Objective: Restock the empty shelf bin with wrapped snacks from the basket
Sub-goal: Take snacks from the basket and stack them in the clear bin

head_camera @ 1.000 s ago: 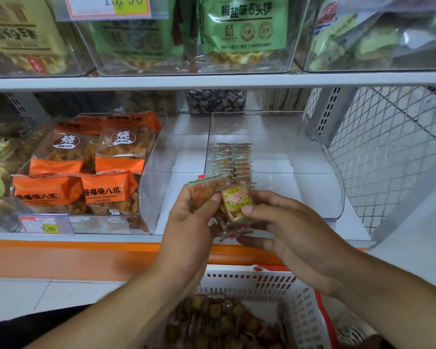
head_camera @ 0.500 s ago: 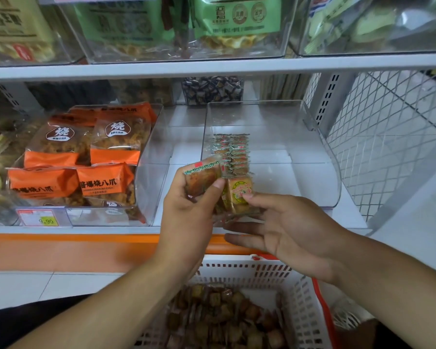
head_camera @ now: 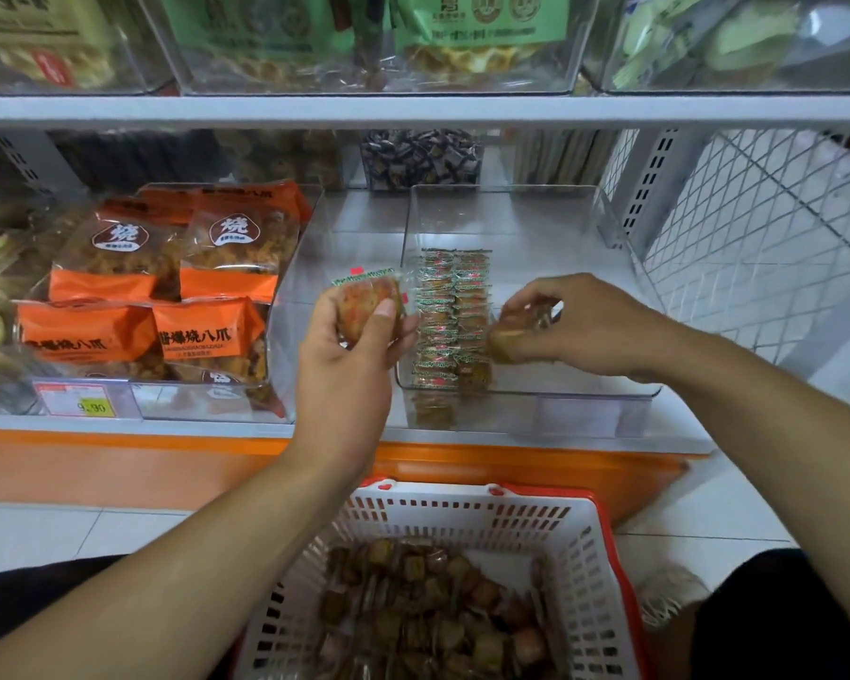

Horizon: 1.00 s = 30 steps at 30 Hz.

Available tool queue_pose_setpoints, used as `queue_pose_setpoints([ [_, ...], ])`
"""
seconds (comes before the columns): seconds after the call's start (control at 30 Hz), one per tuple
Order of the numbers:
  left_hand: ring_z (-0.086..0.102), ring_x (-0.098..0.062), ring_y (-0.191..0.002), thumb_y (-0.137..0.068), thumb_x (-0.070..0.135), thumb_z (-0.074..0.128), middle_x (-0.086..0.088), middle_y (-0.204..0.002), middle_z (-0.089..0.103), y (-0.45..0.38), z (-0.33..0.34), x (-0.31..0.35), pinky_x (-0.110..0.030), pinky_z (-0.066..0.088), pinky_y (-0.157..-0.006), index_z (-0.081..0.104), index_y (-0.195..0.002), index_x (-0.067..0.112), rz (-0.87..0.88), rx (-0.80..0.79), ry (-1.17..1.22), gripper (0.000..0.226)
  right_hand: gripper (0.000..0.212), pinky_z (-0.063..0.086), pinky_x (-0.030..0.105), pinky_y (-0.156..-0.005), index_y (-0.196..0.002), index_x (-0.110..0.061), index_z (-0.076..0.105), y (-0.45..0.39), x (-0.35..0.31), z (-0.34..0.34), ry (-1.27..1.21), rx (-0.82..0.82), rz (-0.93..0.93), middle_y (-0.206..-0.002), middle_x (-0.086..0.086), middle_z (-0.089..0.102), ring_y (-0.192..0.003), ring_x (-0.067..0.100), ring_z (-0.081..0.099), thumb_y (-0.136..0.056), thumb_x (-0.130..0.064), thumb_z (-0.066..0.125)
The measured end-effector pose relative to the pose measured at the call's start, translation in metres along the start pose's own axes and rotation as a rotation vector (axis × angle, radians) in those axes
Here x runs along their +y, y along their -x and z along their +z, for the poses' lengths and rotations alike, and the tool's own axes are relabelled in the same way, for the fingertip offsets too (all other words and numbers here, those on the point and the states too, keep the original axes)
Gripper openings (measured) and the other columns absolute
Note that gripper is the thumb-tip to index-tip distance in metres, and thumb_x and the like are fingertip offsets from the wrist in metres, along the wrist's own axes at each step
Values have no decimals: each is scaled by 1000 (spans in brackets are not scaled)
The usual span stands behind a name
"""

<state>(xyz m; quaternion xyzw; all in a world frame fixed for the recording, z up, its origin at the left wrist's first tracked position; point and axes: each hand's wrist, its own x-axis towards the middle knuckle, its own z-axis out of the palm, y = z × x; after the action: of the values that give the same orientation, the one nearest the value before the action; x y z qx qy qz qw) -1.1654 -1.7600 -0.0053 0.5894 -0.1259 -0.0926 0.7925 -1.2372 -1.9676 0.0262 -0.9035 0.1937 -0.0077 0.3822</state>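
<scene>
Right hand point(head_camera: 580, 326): fingers point(head_camera: 526, 306) curling around one wrapped snack point(head_camera: 504, 343), holding it inside the clear shelf bin point(head_camera: 609, 392), just beside the two rows of snacks point(head_camera: 455, 321) already standing along the bin's left side. The rest of the bin floor is showing bare. Left hand point(head_camera: 349, 355): thumb and fingers pinching a second wrapped snack point(head_camera: 364, 301), holding it in front of the bin's left wall. Below, the white basket point(head_camera: 462, 512) with red rim is holding a loose heap of wrapped snacks point(head_camera: 428, 615). The neighbouring bin point(head_camera: 285, 306) to the left is carrying orange snack bags point(head_camera: 197, 336).
</scene>
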Motion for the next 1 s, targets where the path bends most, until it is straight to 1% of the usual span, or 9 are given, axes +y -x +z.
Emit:
queue_pose_setpoints([
  [0.07,74,-25,-93,-103,9,55,-10,-98,71,0,-2,-3,-34,60,-88,60,-110,10,-5,1,-24,10,37,52,30,-73,-102,-35,73,-13,4,5,157,-142,18,-98,-11,70,-85,9,65,-67,-35,86],
  [0.2,74,-28,-95,-102,10,56,-7,-95,73,-2,-5,-5,-31,60,-84,62,-109,13,-27,9,-43,9,43,52,28,-60,-105,-28,67,-34,3,19,234,-311,77,-100,-4,66,-82,14,62,-66,-25,83],
  [0.37,74,-29,-96,-102,10,56,-5,-94,74,-3,-5,-4,-30,61,-83,63,-109,15,-47,8,-52,10,30,48,30,-64,-94,-29,62,-50,5,36,247,-357,133,-106,4,64,-89,20,59,-78,-9,76],
  [0.43,74,-29,-96,-102,10,56,-5,-94,74,-3,-6,-4,-30,61,-82,63,-108,14,-51,6,-50,10,32,48,25,-62,-89,-33,60,-51,7,39,199,-324,138,-107,2,63,-91,20,61,-80,-7,77],
  [0.53,75,-28,-95,-102,9,57,-8,-96,73,-2,-8,-5,-29,60,-82,64,-107,14,-52,2,-49,10,36,51,17,-54,-97,-26,65,-48,10,38,2,-311,160,-102,5,65,-84,16,66,-75,-5,84],
  [0.63,75,-28,-95,-102,9,57,-7,-95,73,-1,-8,-4,-29,60,-82,65,-101,18,-53,-3,-53,12,37,62,33,-80,-105,-15,65,-44,13,34,-184,-315,219,-100,14,70,-89,24,73,-77,2,81],
  [0.73,76,-23,-92,-102,10,57,-9,-100,75,1,-9,-4,-27,60,-81,66,-101,21,-52,-8,-67,13,32,63,38,-78,-106,-11,63,-44,16,31,-211,-295,286,-87,10,73,-80,20,74,-84,12,68],
  [0.87,76,-21,-91,-102,11,57,-8,-102,75,2,-9,-3,-26,60,-82,65,-103,20,-44,-11,-85,12,23,49,36,-72,-110,-10,65,-39,16,34,5,-362,325,-96,10,70,-80,29,63,-88,-12,74],
  [1.0,75,-19,-92,-102,13,57,-4,-99,76,2,-10,-4,-26,60,-82,65,-105,21,-53,-18,-99,12,23,54,47,-98,-102,-7,71,-35,12,41,112,-438,353,-103,12,74,-105,33,69,-96,-29,66],
])
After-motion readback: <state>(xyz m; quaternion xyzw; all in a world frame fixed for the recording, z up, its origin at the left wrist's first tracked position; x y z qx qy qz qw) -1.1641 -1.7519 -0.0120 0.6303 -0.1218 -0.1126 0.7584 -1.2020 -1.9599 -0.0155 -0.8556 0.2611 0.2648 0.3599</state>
